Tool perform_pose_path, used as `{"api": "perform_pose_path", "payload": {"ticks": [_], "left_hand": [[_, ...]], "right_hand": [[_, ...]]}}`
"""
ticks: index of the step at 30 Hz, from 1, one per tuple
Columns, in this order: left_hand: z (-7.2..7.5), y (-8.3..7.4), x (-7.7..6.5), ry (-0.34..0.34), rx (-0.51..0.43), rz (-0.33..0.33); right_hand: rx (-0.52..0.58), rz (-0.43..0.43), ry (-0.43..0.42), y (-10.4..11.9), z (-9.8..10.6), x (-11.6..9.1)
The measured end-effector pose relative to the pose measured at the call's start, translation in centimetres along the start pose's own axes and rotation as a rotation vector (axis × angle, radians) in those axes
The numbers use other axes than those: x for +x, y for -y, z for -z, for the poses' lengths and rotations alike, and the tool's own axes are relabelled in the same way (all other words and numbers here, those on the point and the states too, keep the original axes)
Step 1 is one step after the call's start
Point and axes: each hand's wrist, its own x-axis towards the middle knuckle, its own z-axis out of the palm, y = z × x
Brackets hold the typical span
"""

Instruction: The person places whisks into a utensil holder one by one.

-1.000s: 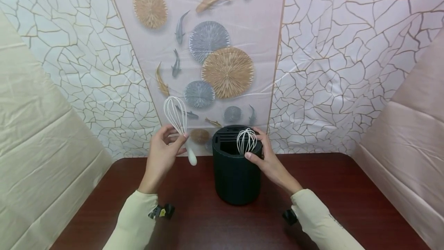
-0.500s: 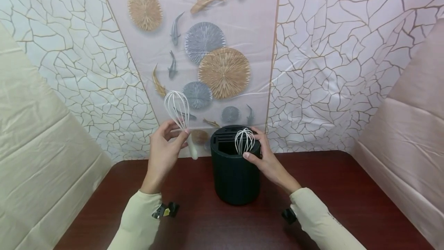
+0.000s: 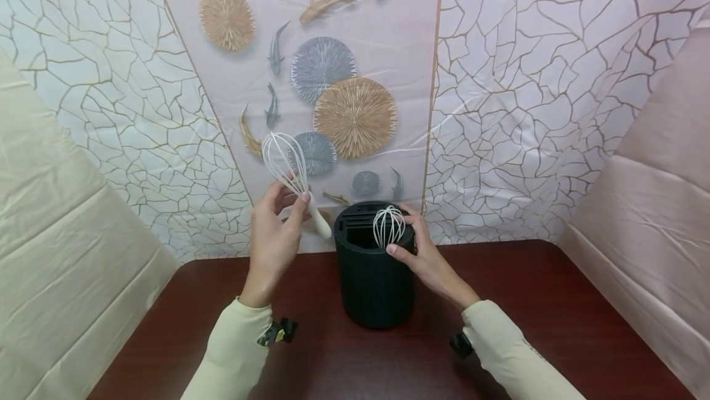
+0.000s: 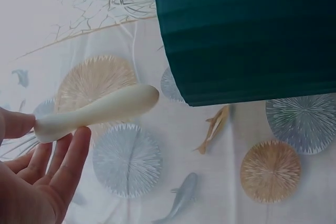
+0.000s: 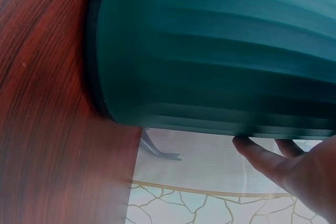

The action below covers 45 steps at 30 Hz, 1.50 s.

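Observation:
My left hand (image 3: 273,233) pinches a white whisk (image 3: 320,221) between thumb and fingers where the handle meets the wires. Its wire loops point up and left, and the handle's end slants down close to the left rim of a dark green utensil holder (image 3: 374,292). In the left wrist view the pale handle (image 4: 105,109) sticks out past the fingers. My right hand (image 3: 429,259) grips the holder's right side near the top, thumb at the front of the rim. Another whisk (image 3: 389,226) stands in the holder, wires up, its handle hidden inside.
The holder stands upright on a reddish-brown wooden table (image 3: 499,307), near its back edge. Its top has a slotted section (image 3: 363,218) at the back left. Behind the table hangs a patterned cloth (image 3: 499,110), with beige panels (image 3: 55,233) at both sides.
My left hand has moved right and up with the whisk, bringing the handle's end near the holder's rim. The right hand keeps its grip on the holder.

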Motion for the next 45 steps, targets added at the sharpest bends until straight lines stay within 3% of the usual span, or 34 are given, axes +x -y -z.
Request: {"api": "perform_pose_path", "payload": {"ticks": [6,25,38,45], "left_hand": [[-0.9,-0.2,-0.2,0.023,-0.048,-0.029],[-3.7,1.5,-0.6,0.088,-0.033,-0.110],[-4.3,2.4,-1.0,0.113,0.064,-0.120],[-4.2,2.7,-1.1,0.137,0.043,-0.102]], "right_hand": [[0.003,-0.012,0.002,-0.2,0.0,0.1],[-0.004,0.001,-0.003,-0.2,0.0,0.0],[-0.012,-0.012,-0.002,0.0,0.1,-0.1],[-0.015,-0.019,-0.002,0.1,0.0,-0.1]]}}
